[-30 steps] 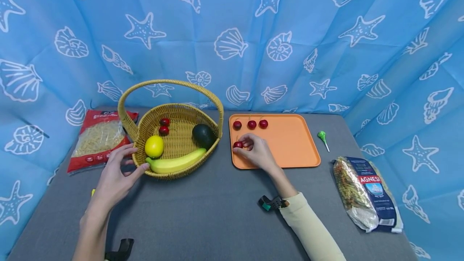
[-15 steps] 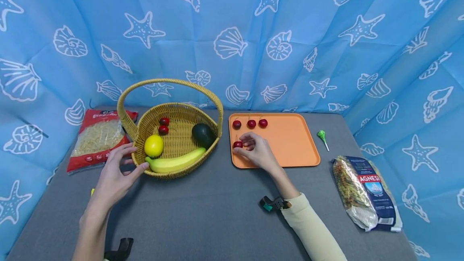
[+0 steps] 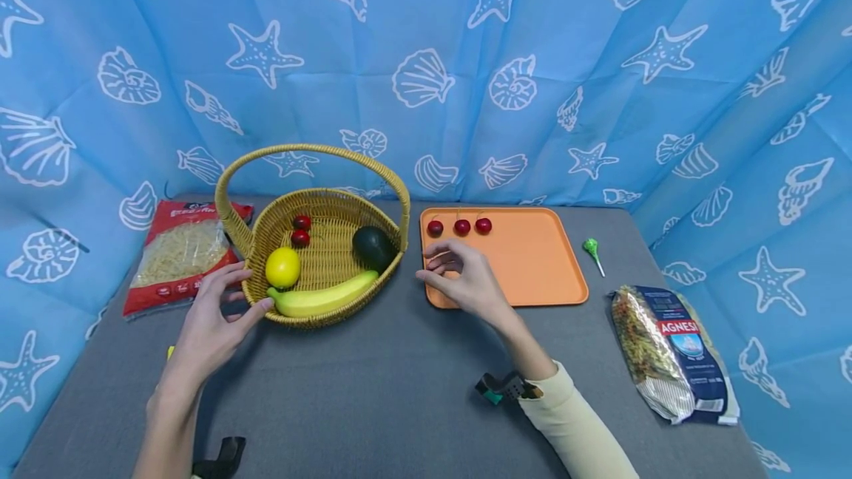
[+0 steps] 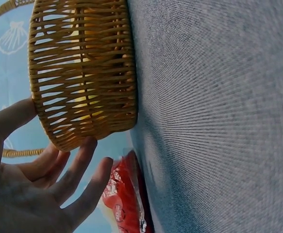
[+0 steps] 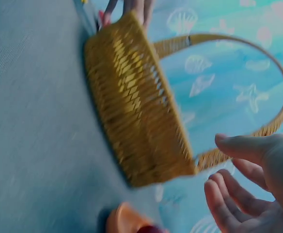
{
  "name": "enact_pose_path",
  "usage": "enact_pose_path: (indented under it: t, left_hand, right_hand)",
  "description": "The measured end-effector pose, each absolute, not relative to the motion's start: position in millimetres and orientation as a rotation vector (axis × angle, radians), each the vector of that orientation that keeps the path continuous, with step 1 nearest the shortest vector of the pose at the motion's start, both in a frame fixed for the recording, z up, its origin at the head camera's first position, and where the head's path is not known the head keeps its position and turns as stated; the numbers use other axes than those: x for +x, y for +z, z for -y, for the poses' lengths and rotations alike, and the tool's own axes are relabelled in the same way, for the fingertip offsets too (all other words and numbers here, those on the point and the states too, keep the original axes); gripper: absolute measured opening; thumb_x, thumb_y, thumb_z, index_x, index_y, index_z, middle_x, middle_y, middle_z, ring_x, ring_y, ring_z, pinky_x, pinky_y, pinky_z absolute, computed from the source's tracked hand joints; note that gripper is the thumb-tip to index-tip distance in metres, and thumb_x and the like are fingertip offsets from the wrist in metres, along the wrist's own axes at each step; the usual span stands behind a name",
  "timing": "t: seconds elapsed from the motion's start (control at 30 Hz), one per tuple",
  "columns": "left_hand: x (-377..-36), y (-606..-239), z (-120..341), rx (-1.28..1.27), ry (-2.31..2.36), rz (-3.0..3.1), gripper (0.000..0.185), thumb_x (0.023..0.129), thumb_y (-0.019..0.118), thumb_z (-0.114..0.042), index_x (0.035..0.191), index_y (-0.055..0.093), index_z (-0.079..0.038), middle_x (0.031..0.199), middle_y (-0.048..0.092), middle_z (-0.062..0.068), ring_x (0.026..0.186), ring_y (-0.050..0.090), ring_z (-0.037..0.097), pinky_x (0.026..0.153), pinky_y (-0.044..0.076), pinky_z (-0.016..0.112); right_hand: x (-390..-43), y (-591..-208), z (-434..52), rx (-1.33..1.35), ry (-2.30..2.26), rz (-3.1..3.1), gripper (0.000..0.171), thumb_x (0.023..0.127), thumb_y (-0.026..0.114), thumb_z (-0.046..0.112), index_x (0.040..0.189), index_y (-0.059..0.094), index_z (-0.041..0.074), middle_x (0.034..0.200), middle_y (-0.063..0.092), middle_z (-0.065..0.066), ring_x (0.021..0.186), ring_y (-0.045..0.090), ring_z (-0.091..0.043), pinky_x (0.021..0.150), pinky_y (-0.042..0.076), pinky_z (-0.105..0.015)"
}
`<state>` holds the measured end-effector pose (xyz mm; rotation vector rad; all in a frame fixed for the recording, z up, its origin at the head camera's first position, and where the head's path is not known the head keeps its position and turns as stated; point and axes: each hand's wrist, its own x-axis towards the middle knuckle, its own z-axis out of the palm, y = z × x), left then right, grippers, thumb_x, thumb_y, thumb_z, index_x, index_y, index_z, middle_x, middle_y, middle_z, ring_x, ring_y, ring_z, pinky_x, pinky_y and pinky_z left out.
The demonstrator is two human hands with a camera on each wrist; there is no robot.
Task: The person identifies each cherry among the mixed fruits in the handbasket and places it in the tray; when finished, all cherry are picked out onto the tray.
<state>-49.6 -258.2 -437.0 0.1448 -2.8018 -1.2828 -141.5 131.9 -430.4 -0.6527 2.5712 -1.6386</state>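
Grey cloth tabletop (image 3: 399, 390), blue seashell backdrop (image 3: 599, 94)

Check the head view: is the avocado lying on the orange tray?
No, the avocado lies inside the wicker basket beside the banana, while the orange tray holds only cherries.

Both hands (image 3: 213, 320) (image 3: 466, 283) open, fingers relaxed
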Motion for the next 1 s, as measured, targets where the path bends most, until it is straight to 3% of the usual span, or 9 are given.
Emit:
enact_pose_path:
  t: [0.17,0.3,0.4,0.57,0.7,0.9,1.0]
  left_hand:
    - [-49.5,-436.3,257.3,0.129,-1.271,2.790,0.065,0.103,0.077,-0.031,0.153,0.050,0.000,0.166,0.038,0.028,0.126,0.060,0.049,0.098,0.061,0.069]
    - [-49.3,-435.8,256.9,0.128,-1.272,2.788,0.065,0.103,0.077,-0.031,0.153,0.050,0.000,0.167,0.037,0.028,0.127,0.060,0.049,0.098,0.061,0.070]
    - [-49.3,-435.7,256.9,0.135,-1.274,2.793,0.065,0.103,0.077,-0.031,0.154,0.050,0.000,0.167,0.037,0.028,0.127,0.060,0.049,0.099,0.060,0.070]
    - [-49.0,-435.6,257.4,0.151,-1.277,2.806,0.066,0.103,0.076,-0.032,0.155,0.049,0.000,0.167,0.036,0.029,0.128,0.060,0.049,0.100,0.060,0.070]
    - [-48.7,-435.6,258.1,0.153,-1.289,2.812,0.067,0.104,0.076,-0.032,0.155,0.048,0.000,0.167,0.036,0.029,0.128,0.059,0.049,0.101,0.059,0.070]
    - [-48.6,-435.1,258.5,0.129,-1.290,2.801,0.066,0.104,0.076,-0.032,0.154,0.049,0.000,0.167,0.036,0.028,0.127,0.060,0.050,0.099,0.060,0.070]
    - [-48.5,-434.5,258.8,0.126,-1.285,2.801,0.066,0.104,0.076,-0.032,0.154,0.049,0.000,0.167,0.036,0.028,0.127,0.060,0.050,0.098,0.061,0.070]
  right_hand:
    - [-137.3,-413.2,-107.5,-0.879,-1.711,-2.458,0.034,0.091,0.086,0.003,0.121,0.070,-0.002,0.115,0.076,-0.019,0.095,0.076,-0.026,0.092,0.068,-0.044]
    - [-139.1,-401.4,-83.3,-1.016,-1.752,-2.343,0.033,0.093,0.083,0.000,0.123,0.069,-0.005,0.119,0.073,-0.022,0.102,0.075,-0.040,0.095,0.067,-0.049]
    - [-145.9,-396.7,-63.6,-1.058,-1.731,-2.316,0.032,0.094,0.082,0.001,0.123,0.069,-0.003,0.120,0.073,-0.019,0.105,0.074,-0.041,0.097,0.066,-0.052]
    - [-168.8,-396.2,-27.9,-1.033,-1.633,-2.285,0.032,0.097,0.081,0.006,0.125,0.069,-0.001,0.122,0.074,-0.017,0.105,0.075,-0.025,0.097,0.066,-0.032]
    - [-188.9,-400.2,-0.5,-0.978,-1.522,-2.271,0.033,0.099,0.079,0.010,0.129,0.067,0.001,0.130,0.072,-0.020,0.108,0.075,-0.025,0.095,0.064,-0.022]
    - [-209.7,-412.2,35.1,-0.855,-1.398,-2.281,0.037,0.104,0.074,0.016,0.137,0.066,0.001,0.139,0.069,-0.021,0.116,0.075,-0.031,0.090,0.062,-0.022]
    - [-214.3,-418.0,50.8,-0.757,-1.343,-2.306,0.039,0.106,0.072,0.019,0.141,0.066,0.003,0.142,0.068,-0.019,0.126,0.070,-0.031,0.096,0.061,-0.029]
